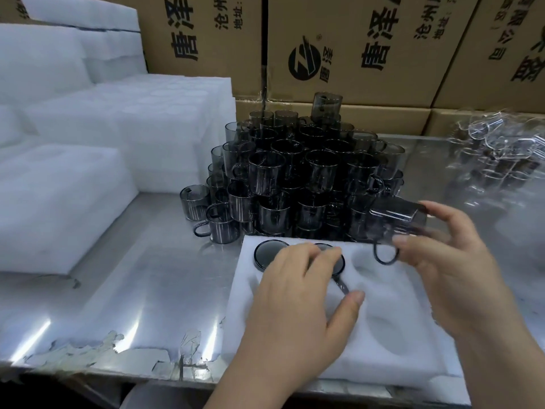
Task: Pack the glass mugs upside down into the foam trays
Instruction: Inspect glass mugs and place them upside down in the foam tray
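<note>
A white foam tray (383, 335) lies at the table's front edge. Two smoky glass mugs sit upside down in its far-left pockets: one (267, 252) bare, the other (336, 261) under the fingertips of my left hand (300, 293), which presses on its base. My right hand (451, 261) grips a third mug (395, 219), tilted on its side above the tray's far-right pocket, handle hanging down. Behind the tray rises a pile of smoky mugs (295, 172).
Stacks of white foam trays (73, 160) fill the left side of the steel table (132, 290). Cardboard boxes (368, 48) form a wall at the back. Clear glass mugs in plastic wrap (495, 149) lie at the right.
</note>
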